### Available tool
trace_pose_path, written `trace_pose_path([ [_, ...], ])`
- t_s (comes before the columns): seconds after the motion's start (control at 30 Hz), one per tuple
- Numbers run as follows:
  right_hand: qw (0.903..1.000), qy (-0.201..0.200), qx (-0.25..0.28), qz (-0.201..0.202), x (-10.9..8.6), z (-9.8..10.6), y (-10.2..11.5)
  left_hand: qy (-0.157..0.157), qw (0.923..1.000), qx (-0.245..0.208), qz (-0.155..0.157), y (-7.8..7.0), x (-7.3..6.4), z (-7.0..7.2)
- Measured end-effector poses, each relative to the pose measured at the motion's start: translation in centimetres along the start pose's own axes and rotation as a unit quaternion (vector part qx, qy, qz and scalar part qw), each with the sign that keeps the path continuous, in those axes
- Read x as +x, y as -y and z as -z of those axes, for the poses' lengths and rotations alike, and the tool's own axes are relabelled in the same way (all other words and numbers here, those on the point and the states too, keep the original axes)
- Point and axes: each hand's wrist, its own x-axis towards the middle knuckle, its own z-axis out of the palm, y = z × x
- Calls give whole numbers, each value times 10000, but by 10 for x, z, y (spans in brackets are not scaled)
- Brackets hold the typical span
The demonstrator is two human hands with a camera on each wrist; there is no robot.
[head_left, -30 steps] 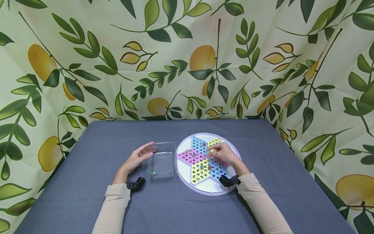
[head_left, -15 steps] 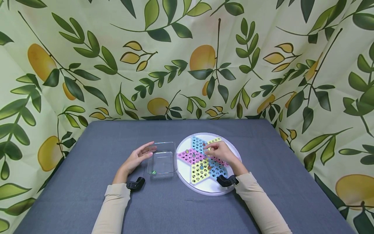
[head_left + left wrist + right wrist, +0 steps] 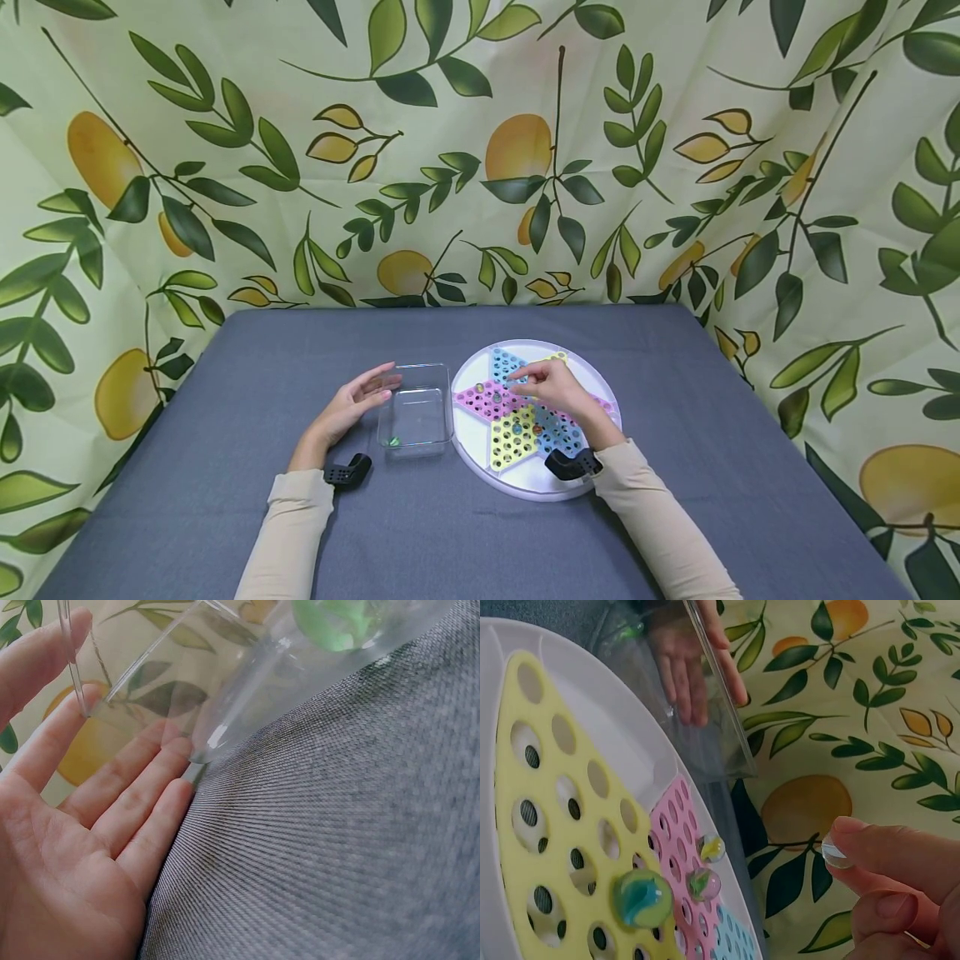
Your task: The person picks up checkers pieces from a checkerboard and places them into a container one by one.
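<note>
1. The table [image 3: 420,533] carries everything; the round board [image 3: 474,447] and the clear container [image 3: 422,410] just left of it have kept their places.
2. The right hand [image 3: 558,392] has shifted leftward over the board in the last second, nearer the container. The hands are well apart from each other.
3. The left hand [image 3: 352,404] has stayed put, fingers loosely extended at the container's left wall, seemingly touching it but not gripping it.
4. The right fingertips pinch a clear marble [image 3: 838,853], so it now sits in neither a hole nor the container; I judge this a mid-carry moment. When it was picked up cannot be told.
5. A teal marble [image 3: 642,898] and others remain on the board; a green marble [image 3: 335,622] still lies in the container.
</note>
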Motion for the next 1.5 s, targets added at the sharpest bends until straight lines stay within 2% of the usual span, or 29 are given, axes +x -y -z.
trace_pose_path([
  [0.3, 9998, 70, 159, 63, 2, -11, 7, -8, 10000, 36, 3, 1, 0, 0],
  [0.53, 9990, 297, 332, -66, 2, -21, 16, 24, 9998, 132, 121, 2, 0, 1],
  [0.73, 9991, 355, 227, 67, 4, -31, 20, 47, 9996, 207, 196, 1, 0, 2],
  [1.03, 9986, 339, 379, 152, 7, -46, 21, 60, 9997, 209, 147, 0, 0, 0],
  [1.27, 9982, 421, 291, 322, 7, -56, 25, 51, 9996, 207, 159, 1, 0, 1],
  [1.5, 9965, 541, 435, 472, 10, -64, 27, 26, 9996, 239, 157, 0, 0, 0],
])
